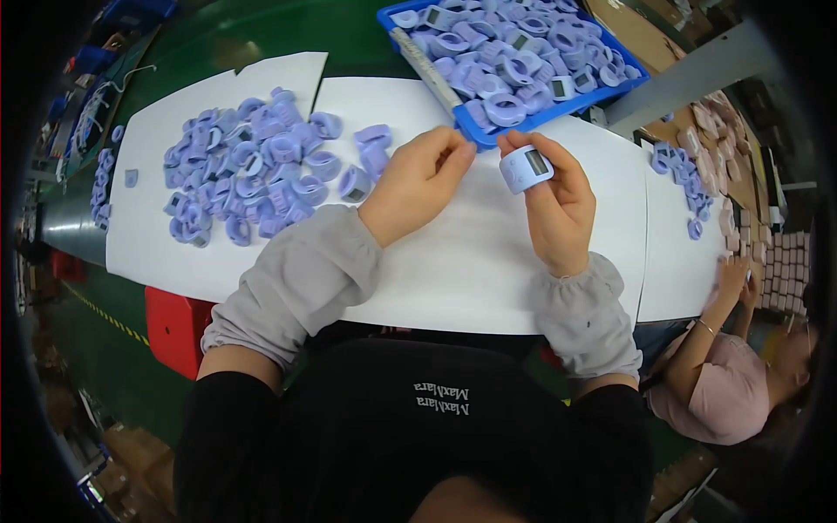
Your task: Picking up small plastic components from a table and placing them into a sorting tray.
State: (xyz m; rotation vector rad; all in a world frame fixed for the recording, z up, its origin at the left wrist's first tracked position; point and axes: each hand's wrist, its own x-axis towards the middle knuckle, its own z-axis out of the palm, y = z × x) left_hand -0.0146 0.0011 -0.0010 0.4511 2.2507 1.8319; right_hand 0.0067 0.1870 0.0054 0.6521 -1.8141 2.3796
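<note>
My right hand (562,213) holds a small lilac ring-shaped device (516,173) with a grey display, gripped between thumb and fingers above the white tabletop (462,270). The display faces up. To its left, my left hand (414,187) is closed with its fingers curled in; whatever they may hold is hidden. Just left of that hand lie a few loose lilac devices (354,184). Farther left, a wide pile of the same devices (253,166) covers part of the table. Beyond my hands, a blue tray (558,111) is heaped with more of them.
A grey post (689,78) rises behind the table at right. More lilac devices (684,179) lie on the right-hand table, near stacked pale pink pieces (785,270). A person in a pink top (715,383) works there. A red stool (174,331) stands below the left edge.
</note>
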